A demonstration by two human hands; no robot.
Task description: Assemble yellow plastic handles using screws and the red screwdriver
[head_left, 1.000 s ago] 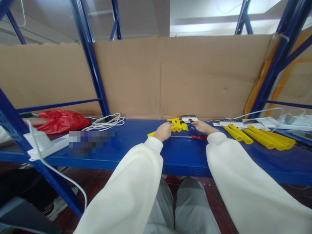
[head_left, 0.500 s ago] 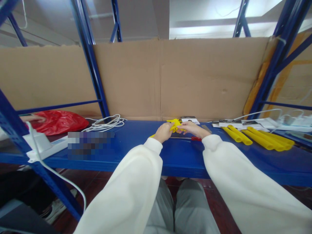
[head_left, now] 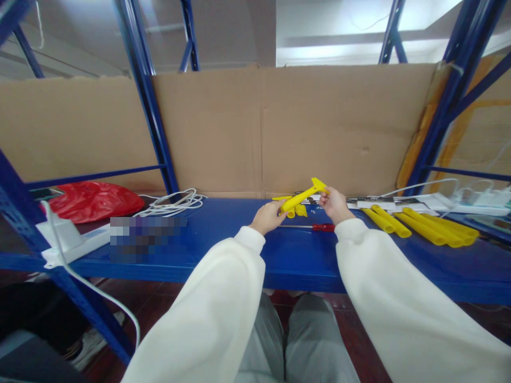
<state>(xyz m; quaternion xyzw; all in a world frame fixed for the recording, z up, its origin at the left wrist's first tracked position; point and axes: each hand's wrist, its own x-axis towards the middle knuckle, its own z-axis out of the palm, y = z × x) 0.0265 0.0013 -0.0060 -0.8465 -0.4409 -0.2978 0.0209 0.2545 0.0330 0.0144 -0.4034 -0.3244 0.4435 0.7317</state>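
Observation:
My left hand (head_left: pixel 268 217) is closed around the lower end of a yellow plastic scraper (head_left: pixel 297 200), which has a tubular handle and a flared head. The tool tilts up to the right above the shelf. At its flared head, my right hand (head_left: pixel 334 205) has its fingertips pinched on the edge. More yellow plastic pieces (head_left: pixel 300 211) lie just behind and below the scraper, partly covered by it and my left hand. A screwdriver with a red handle (head_left: pixel 322 227) rests on the blue shelf (head_left: pixel 295 255) between my forearms.
Several yellow tubes (head_left: pixel 425 227) lie at the right, with printed cards (head_left: pixel 375 203) behind them. To the left are a coiled white cable (head_left: pixel 175 202), a white power strip (head_left: pixel 75 247) and a red plastic bag (head_left: pixel 96 201). A cardboard panel (head_left: pixel 207 133) stands along the back.
The scraper now shows at a slant in my hands, its head up and to the right. My right hand has moved right, apart from my left. Another person's hand has left the red bag.

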